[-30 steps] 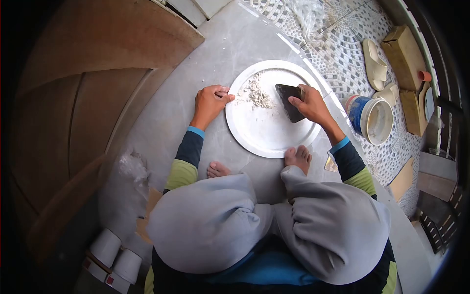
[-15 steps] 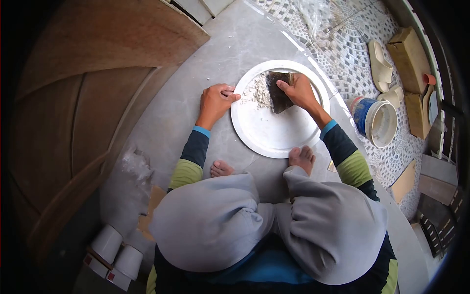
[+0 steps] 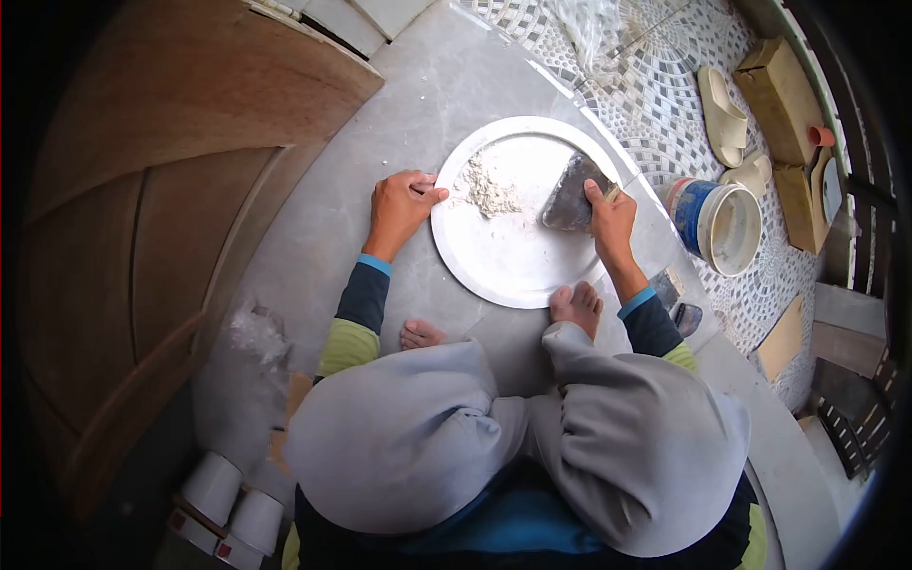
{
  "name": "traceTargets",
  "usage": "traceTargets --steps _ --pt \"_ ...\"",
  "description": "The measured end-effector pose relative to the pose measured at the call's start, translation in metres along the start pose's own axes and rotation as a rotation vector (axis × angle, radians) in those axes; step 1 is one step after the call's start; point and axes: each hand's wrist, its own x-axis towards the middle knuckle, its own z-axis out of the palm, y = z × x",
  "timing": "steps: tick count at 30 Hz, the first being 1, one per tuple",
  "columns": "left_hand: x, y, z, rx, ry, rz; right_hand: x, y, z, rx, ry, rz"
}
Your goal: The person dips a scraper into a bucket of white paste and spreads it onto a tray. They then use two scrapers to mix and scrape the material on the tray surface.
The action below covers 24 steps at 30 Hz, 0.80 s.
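A round metal tray (image 3: pixel 503 271) lies on the grey floor in front of my bare feet. A small heap of pale powdery paste (image 3: pixel 486 190) sits on its upper left part. My left hand (image 3: pixel 399 204) grips the tray's left rim. My right hand (image 3: pixel 608 218) holds a dark flat scraper (image 3: pixel 570 199) by its upper edge, the blade tilted against the tray's right side, apart from the heap.
A blue-and-white bucket (image 3: pixel 717 226) stands right of the tray on mosaic tiles. Sandals (image 3: pixel 724 119) and cardboard boxes (image 3: pixel 784 100) lie beyond it. A wooden door (image 3: pixel 171 190) fills the left. Two white cups (image 3: pixel 228 503) stand at the lower left, a crumpled plastic bag (image 3: pixel 256 332) nearby.
My right hand has drawn the scraper from the heap back to the tray's right side. The left hand has stayed on the rim.
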Motion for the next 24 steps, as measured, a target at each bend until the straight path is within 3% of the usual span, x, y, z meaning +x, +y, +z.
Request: traceTargets --steps 1,3,5,6,7,10,14,17,19,23,24 --pt "0.000 0.003 0.000 0.003 0.008 -0.001 0.010 -0.005 0.009 0.007 0.001 0.002" --pt "0.000 0.004 -0.001 0.012 0.016 0.000 0.025 -0.016 0.027 -0.225 -0.199 -0.158" --pt "0.002 0.000 0.002 -0.015 0.032 0.009 0.029 -0.032 0.046 -0.508 -0.309 -0.189" --pt "0.002 0.001 0.001 -0.014 0.036 0.007 0.028 -0.031 0.058 -0.384 -0.361 -0.254" --pt "0.002 0.001 0.000 -0.019 0.036 0.012 0.030 -0.032 0.065 -0.594 -0.425 -0.255" --pt "-0.002 0.005 0.000 -0.011 0.036 -0.001 0.013 -0.047 0.074 -0.614 -0.528 -0.273" --pt "-0.001 0.000 0.002 -0.049 0.040 -0.013 0.003 -0.066 0.057 -0.831 -0.625 -0.528" --pt "-0.004 0.003 0.001 -0.027 0.050 -0.005 0.028 -0.089 0.023 -0.821 -0.542 -0.415" --pt "-0.004 0.003 0.001 -0.030 0.049 -0.013 0.065 -0.085 0.004 -0.518 -0.609 -0.214" --pt "-0.003 0.001 0.002 -0.013 0.066 0.006 0.106 -0.081 0.017 -0.491 -0.611 -0.210" --pt "-0.004 0.000 0.003 -0.015 0.070 0.004 0.099 -0.085 0.033 -0.621 -0.676 -0.312"
